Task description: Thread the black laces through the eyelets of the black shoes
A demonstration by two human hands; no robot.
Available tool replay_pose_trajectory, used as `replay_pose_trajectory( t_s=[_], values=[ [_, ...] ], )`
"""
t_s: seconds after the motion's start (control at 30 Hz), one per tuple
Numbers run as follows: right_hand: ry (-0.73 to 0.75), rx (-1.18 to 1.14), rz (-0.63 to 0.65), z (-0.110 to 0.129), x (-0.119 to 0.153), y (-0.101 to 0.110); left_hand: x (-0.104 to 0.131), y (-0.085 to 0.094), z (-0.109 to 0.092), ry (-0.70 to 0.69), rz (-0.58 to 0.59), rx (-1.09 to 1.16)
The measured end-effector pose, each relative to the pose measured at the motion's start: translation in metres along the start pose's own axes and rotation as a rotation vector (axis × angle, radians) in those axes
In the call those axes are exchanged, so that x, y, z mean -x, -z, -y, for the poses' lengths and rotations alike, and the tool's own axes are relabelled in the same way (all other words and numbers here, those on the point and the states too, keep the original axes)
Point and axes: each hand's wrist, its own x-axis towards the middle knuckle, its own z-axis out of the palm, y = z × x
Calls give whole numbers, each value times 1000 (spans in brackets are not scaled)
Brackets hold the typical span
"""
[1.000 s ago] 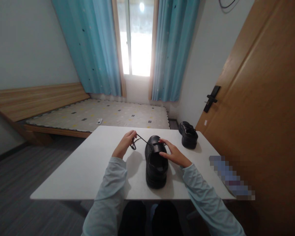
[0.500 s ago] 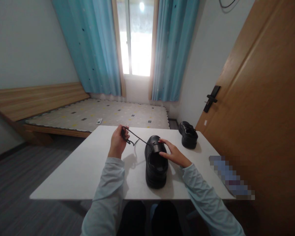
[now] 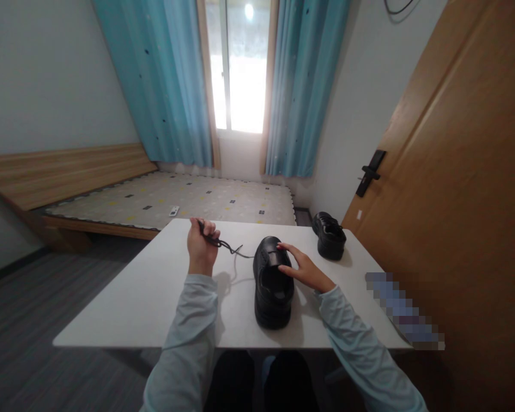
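Note:
A black leather shoe (image 3: 273, 312) stands on the white table (image 3: 133, 312) with its toe pointing away from me. My right hand (image 3: 306, 269) holds its upper from the right, thumb and fingertips at the tongue. Left of the shoe, above the table, my left hand (image 3: 201, 249) is closed around a bunched black shoelace (image 3: 225, 245). Part of the lace hangs loose from the fist, and a thin stretch runs to the shoe's left side. The lacing under my right fingers is partly hidden.
Another black shoe (image 3: 331, 247) stands at the table's far right. A blurred bluish item (image 3: 403, 309) lies along the right edge. Beyond the table is a bed (image 3: 206, 197) with a white remote-like object (image 3: 174, 211) on it. A wooden door (image 3: 450, 171) rises at right.
My left hand has moved a little left, pulling the lace. The straight, taut stretch to the shoe now hangs slack and lower. My right hand and the shoe have stayed put.

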Motion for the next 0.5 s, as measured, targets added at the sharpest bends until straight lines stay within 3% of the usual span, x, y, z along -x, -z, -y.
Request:
replay_pose_trajectory(
  t_s=[0.23,0.5],
  values=[
    [-2,-1,6,-4,0,0,-5,6,0,-71,-42,29],
    [5,-6,2,-2,0,0,-11,1,3,-111,40,-346]
  ],
)
